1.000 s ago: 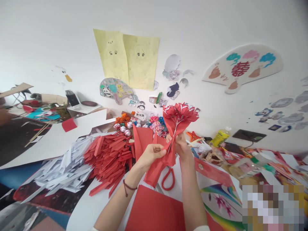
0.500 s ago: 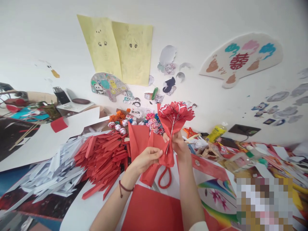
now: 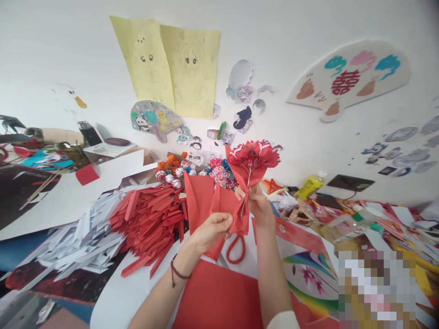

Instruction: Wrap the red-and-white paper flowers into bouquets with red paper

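Note:
A bouquet of red and white paper flowers (image 3: 255,154) on thin wire stems stands upright over the table, backed by red wrapping paper (image 3: 202,201). My right hand (image 3: 255,201) is closed around the gathered stems and the paper behind them. Lower and to the left, my left hand (image 3: 217,228) pinches the edge of the wrapping paper between thumb and fingers. Just below the hands, a loop of red cord (image 3: 236,250) lies on the white surface. A flat red sheet (image 3: 219,297) lies between my forearms.
Piles of folded red strips (image 3: 147,224) and white strips (image 3: 78,244) lie on the left. Small paper flowers (image 3: 219,170) sit behind the bouquet. A yellow bottle (image 3: 310,186) and a dark tablet (image 3: 350,183) are toward the right, by the wall. Clutter covers the right side.
The bouquet has tilted slightly, so its flower heads show more from the side. My left hand has shifted a little along the paper edge. The view has moved slightly.

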### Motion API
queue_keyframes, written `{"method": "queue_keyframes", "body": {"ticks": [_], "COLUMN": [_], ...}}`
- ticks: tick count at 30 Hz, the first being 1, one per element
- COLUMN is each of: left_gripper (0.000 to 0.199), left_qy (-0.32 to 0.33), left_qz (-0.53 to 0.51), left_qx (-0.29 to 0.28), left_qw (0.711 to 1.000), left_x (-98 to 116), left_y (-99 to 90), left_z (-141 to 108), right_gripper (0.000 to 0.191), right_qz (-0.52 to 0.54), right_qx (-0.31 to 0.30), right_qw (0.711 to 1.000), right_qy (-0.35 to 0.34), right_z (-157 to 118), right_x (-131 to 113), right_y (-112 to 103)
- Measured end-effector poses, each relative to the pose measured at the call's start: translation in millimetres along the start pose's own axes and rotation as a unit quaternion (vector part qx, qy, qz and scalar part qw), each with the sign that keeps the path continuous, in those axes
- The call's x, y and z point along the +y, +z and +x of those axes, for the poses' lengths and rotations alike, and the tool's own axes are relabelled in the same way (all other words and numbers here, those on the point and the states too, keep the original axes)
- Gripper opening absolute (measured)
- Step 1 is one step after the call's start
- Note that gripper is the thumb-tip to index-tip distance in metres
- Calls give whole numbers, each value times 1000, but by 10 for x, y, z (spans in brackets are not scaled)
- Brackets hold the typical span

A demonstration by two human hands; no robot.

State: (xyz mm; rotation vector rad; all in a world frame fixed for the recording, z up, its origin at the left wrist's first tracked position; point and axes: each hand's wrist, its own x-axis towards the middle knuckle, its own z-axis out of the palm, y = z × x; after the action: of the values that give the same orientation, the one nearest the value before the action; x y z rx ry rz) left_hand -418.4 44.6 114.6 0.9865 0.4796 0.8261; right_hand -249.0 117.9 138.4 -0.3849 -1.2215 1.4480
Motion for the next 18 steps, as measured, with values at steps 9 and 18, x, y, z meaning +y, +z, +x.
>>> {"method": "queue_keyframes", "body": {"ticks": [9,18], "left_gripper": [37,21], "left_qy": [72,134], "left_qz": [125,337], "left_qx": [89,225], "left_qw": [985,904], "left_x": [-10,26], "left_y": [154,260], "left_z": [-62,-78], "right_gripper": [15,22], "right_qz": [-41,-78], "right_qx": [0,24], "right_qw": [999,997], "right_qy": [-1,-5], "right_z": [2,-4], "right_x": [1,33], "right_y": [43,27]}}
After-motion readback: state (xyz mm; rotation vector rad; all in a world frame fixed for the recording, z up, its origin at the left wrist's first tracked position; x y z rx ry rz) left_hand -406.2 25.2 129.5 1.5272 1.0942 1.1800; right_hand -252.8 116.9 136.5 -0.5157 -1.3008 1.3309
